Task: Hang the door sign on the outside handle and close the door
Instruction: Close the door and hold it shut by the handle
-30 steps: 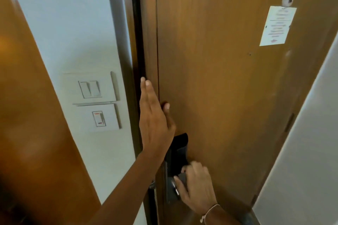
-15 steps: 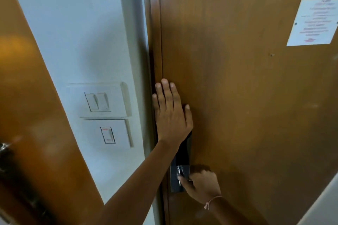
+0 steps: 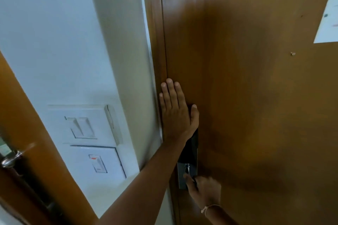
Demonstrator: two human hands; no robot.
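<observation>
In the head view the door (image 3: 247,106) sits against its frame, and the left hand (image 3: 176,113) lies flat on it with fingers spread, just above the dark lock plate (image 3: 190,153). Below that plate the right hand (image 3: 203,191) curls around the inside handle, mostly hidden. The door sign cannot be seen from this side.

The white rectangular paper notice (image 3: 327,16) on the brown wooden door (image 3: 247,97) is cut off by the right frame edge; its print is blurred and illegible. The dark rectangular lock plate (image 3: 190,151) is partly covered by the left hand (image 3: 176,113). The lever handle is hidden behind the right hand (image 3: 203,191), so that grip cannot be assessed. The silver metal handle (image 3: 11,158) at the left edge is motion-blurred.
</observation>
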